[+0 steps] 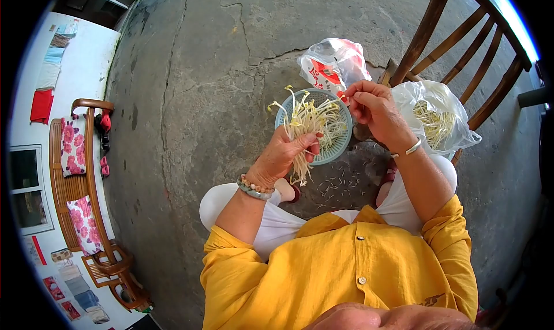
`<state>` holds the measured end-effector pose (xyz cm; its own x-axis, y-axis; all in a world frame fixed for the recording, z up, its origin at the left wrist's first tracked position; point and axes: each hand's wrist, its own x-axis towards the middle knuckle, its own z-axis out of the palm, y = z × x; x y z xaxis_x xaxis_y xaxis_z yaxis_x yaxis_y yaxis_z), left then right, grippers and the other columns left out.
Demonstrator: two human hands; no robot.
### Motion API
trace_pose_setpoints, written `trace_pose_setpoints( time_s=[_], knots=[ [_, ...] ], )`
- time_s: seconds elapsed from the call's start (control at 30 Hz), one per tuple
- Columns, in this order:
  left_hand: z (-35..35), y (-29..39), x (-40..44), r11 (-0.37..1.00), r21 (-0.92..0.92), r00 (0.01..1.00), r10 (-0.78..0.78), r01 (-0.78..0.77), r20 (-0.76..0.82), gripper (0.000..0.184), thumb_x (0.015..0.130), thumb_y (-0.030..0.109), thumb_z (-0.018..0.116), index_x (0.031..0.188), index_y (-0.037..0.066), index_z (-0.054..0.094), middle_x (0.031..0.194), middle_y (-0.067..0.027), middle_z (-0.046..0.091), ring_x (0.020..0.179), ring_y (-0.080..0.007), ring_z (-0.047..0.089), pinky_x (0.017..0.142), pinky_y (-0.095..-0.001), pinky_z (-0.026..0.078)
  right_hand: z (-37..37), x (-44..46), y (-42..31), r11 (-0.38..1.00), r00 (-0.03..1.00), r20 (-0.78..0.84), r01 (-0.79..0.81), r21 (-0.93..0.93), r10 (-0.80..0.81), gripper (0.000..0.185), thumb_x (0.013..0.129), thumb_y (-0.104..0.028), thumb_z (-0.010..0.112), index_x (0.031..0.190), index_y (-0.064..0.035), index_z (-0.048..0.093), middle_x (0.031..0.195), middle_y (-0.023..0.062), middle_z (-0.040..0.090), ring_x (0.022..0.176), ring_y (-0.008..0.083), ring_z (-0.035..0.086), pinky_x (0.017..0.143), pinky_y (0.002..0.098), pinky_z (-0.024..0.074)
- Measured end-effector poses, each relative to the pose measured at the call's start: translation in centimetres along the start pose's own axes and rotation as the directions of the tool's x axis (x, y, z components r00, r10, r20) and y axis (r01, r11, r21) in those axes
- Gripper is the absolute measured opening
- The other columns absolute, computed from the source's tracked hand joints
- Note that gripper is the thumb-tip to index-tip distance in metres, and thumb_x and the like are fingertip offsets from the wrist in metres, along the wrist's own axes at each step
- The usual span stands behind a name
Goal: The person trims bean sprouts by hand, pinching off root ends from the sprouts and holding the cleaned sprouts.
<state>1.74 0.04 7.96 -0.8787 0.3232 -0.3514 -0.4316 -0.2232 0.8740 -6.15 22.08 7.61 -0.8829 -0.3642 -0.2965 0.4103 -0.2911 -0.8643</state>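
My left hand (291, 152) is closed round a bunch of bean sprouts (306, 117), yellow heads up and pale stems hanging below the fist. Beneath it is a round light-blue plastic basket (348, 135) with more sprouts in it. My right hand (375, 108) is pinched at the basket's right rim; one thin sprout reaches toward its fingertips, but what they hold is too small to tell. Right of that hand, an open clear plastic bag (460, 108) contains a heap of sprouts (433, 125). A white bag with red print (334, 62) stands behind the basket.
Thin root bits (340, 183) lie scattered on the cracked concrete floor (202, 99) between my feet. A wooden chair (456, 41) stands at the upper right. Along the left wall is a wooden bench (69, 200) with flowered cushions (74, 145).
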Motion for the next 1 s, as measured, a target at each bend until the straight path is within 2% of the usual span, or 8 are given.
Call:
trace_pose_setpoints(
  time_s=[0.2, 0.33, 0.4, 0.57, 0.6, 0.73, 0.9, 1.0],
  knots=[
    [-0.2, -0.5, 0.3, 0.994, -0.063, 0.983, -0.099, 0.09, -0.158, 0.021, 0.089, 0.02, 0.061, 0.099, 0.002, 0.061, 0.072, -0.0011, 0.06, 0.059, -0.0075, 0.055, 0.052, -0.0203, 0.045, 0.3, -0.9, 0.4, 0.993, 0.992, 0.108, 0.054, 0.103, -0.065, 0.013, 0.089, -0.011, 0.054, 0.091, -0.0002, 0.062, 0.065, -0.0006, 0.053, 0.054, 0.0048, 0.046, 0.044, 0.0182, 0.0313],
    [0.1, -0.8, 0.5, 0.995, 0.012, 0.979, -0.091, 0.095, -0.181, 0.024, 0.087, 0.026, 0.063, 0.096, 0.004, 0.061, 0.072, 0.0004, 0.06, 0.058, -0.0068, 0.055, 0.053, -0.0198, 0.045, 1.8, -2.3, 0.5, 0.993, 0.961, 0.278, 0.031, -0.112, 0.001, 0.013, 0.089, -0.01, 0.057, 0.093, 0.0009, 0.063, 0.068, -0.0022, 0.054, 0.056, 0.0033, 0.045, 0.047, 0.019, 0.0352],
    [0.0, -1.6, 0.8, 0.994, 0.061, 0.983, -0.081, 0.093, -0.165, 0.025, 0.087, 0.029, 0.064, 0.095, 0.005, 0.061, 0.072, 0.0006, 0.059, 0.059, -0.0067, 0.055, 0.053, -0.0197, 0.046, 2.6, -2.6, 1.0, 0.959, 0.942, 0.325, 0.165, -0.232, -0.083, 0.014, 0.089, -0.01, 0.057, 0.094, 0.0019, 0.063, 0.069, -0.0021, 0.056, 0.057, 0.0047, 0.047, 0.049, 0.0203, 0.0384],
    [0.9, -2.0, 1.1, 0.987, 0.126, 0.989, -0.082, 0.097, -0.121, 0.03, 0.088, 0.036, 0.062, 0.084, 0.006, 0.061, 0.07, 0.0007, 0.059, 0.06, -0.0052, 0.054, 0.052, -0.02, 0.043, 3.5, -2.3, 2.5, 0.779, 0.886, 0.372, 0.433, -0.453, -0.277, 0.015, 0.088, -0.008, 0.058, 0.095, 0.0034, 0.064, 0.074, 0.0076, 0.064, 0.066, 0.0102, 0.059, 0.059, 0.0249, 0.0481],
    [0.9, -2.0, 1.1, 0.981, 0.152, 0.989, -0.102, 0.117, -0.107, 0.032, 0.088, 0.038, 0.062, 0.083, 0.006, 0.061, 0.07, 0.0008, 0.058, 0.06, -0.005, 0.054, 0.052, -0.0199, 0.043, 3.8, -2.5, 2.1, 0.742, 0.885, 0.379, 0.442, -0.505, -0.27, 0.014, 0.085, -0.006, 0.058, 0.094, 0.0026, 0.064, 0.075, 0.0142, 0.065, 0.068, 0.0172, 0.064, 0.062, 0.0282, 0.0499],
    [0.9, -2.5, 1.3, 0.982, 0.165, 0.995, -0.09, 0.096, -0.045, 0.035, 0.088, 0.042, 0.062, 0.085, 0.007, 0.061, 0.07, 0.001, 0.058, 0.06, -0.0046, 0.054, 0.053, -0.0197, 0.042, 3.9, -1.9, 3.4, 0.62, 0.844, 0.397, 0.535, -0.573, -0.361, 0.013, 0.082, -0.005, 0.058, 0.091, 0.0011, 0.064, 0.08, 0.0179, 0.065, 0.07, 0.0322, 0.064, 0.063, 0.035, 0.0514],
    [1.4, -2.0, 1.1, 0.979, 0.172, 0.993, -0.105, 0.112, -0.048, 0.035, 0.089, 0.041, 0.06, 0.088, 0.005, 0.06, 0.071, 0.0006, 0.058, 0.061, -0.0046, 0.052, 0.053, -0.0199, 0.042, 3.6, -1.7, 4.3, 0.435, 0.811, 0.397, 0.571, -0.696, -0.429, 0.009, 0.081, -0.007, 0.059, 0.087, -0.0008, 0.061, 0.077, 0.015, 0.063, 0.067, 0.0328, 0.062, 0.061, 0.0385, 0.0506],
    [1.7, -1.6, 1.0, 0.973, 0.196, 0.993, -0.111, 0.118, -0.048, 0.026, 0.092, 0.029, 0.057, 0.089, 0.004, 0.059, 0.072, 0.0001, 0.058, 0.061, -0.005, 0.052, 0.053, -0.0203, 0.042, 3.6, -1.4, 4.8, 0.323, 0.764, 0.437, 0.613, -0.721, -0.474, 0.009, 0.078, -0.008, 0.061, 0.084, -0.0021, 0.059, 0.076, 0.0131, 0.062, 0.066, 0.0317, 0.062, 0.059, 0.0382, 0.0506]
  ],
)
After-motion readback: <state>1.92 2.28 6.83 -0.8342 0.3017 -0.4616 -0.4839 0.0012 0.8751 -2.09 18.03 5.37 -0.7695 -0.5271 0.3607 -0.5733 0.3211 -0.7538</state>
